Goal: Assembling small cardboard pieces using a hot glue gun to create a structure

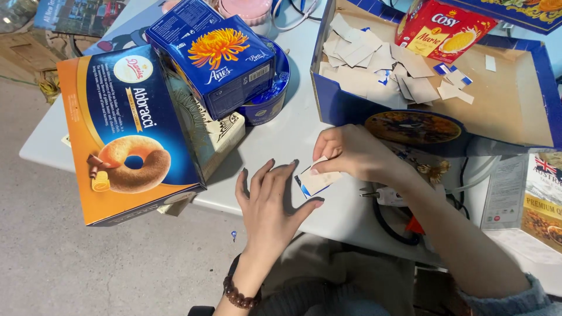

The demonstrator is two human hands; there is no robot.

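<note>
A person seated at a pale surface works a small cardboard scrap, white with a blue edge; the right hand pinches its upper corner, fingers closed on it, while the left hand lies flat just beside it, fingers spread and thumb touching its lower edge, seemingly to steady the piece; beyond, an open blue box lid serves as a tray for a heap of similar cut pieces, with a red biscuit packet at its far side; to the left, a blue flower-printed box rests on a large orange-and-blue biscuit box overhanging the surface's edge; grey concrete floor below
</note>
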